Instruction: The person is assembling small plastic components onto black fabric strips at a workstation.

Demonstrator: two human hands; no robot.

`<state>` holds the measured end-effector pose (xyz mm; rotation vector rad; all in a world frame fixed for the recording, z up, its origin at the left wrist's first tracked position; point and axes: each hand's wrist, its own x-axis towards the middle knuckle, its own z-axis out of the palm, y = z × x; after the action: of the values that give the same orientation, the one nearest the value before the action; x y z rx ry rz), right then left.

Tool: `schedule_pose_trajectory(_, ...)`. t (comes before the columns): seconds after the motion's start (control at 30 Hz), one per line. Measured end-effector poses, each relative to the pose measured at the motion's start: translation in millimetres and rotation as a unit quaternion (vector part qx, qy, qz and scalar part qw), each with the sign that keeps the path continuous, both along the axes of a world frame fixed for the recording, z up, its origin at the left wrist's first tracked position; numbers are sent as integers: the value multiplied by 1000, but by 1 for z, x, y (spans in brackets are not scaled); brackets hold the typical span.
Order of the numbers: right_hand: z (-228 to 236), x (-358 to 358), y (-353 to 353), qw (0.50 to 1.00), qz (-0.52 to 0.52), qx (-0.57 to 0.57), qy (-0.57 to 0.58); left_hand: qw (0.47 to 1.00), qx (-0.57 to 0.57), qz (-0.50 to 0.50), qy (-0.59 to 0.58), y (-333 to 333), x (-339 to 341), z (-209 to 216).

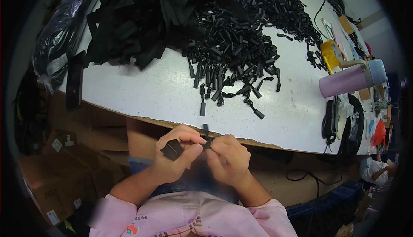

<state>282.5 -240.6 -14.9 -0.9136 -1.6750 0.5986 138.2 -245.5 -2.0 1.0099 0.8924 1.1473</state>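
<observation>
Just off the table's near edge, my two hands meet fingertip to fingertip. My left hand (180, 151) is closed on a black zipper tape (171, 149), whose wide end sticks out by the palm. A black zipper slider (206, 134), its pull pointing up toward the table, is pinched in the fingers of my right hand (229, 156). Tape and slider come together between the fingertips; whether the tape is inside the slider is hidden. Beyond my hands lies a big heap of similar black sliders with pulls (241, 52), a few strays nearest me.
Black zipper tapes (133, 26) are piled on the white table (142, 95), back left, beside a plastic-wrapped black bundle (64, 30). A purple bottle (346, 80) lies at the right, near yellow tape (331, 54). Cardboard boxes (60, 176) stand at lower left. Another person (373, 170) is far right.
</observation>
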Motion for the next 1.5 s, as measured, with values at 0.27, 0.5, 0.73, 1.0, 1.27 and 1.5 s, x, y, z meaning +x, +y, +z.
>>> schedule_pose_trajectory(0.27, 15, 11, 6, 974, 146, -161, 69, 972, 194, -7, 131, 3, -4, 2)
schedule_pose_trajectory(0.5, 6, 1, 2, 971, 184, -107, -110, 998, 35, 28, 54, 6, -9, 13)
schedule_pose_trajectory(0.73, 15, 7, 9, 996, 75, -31, -36, 966, 72, -173, 180, 10, -8, 1)
schedule_pose_trajectory(1.0, 10, 10, 2, 984, 92, -143, 59, 982, 132, -53, 124, 10, -5, -1)
schedule_pose_trajectory(1.27, 14, 4, 10, 965, 83, -229, 98, 999, 42, 3, 27, -8, 1, -6)
schedule_pose_trajectory(1.5, 11, 11, 46, 914, -152, 67, -371, 939, -274, -39, -205, 4, 3, -1)
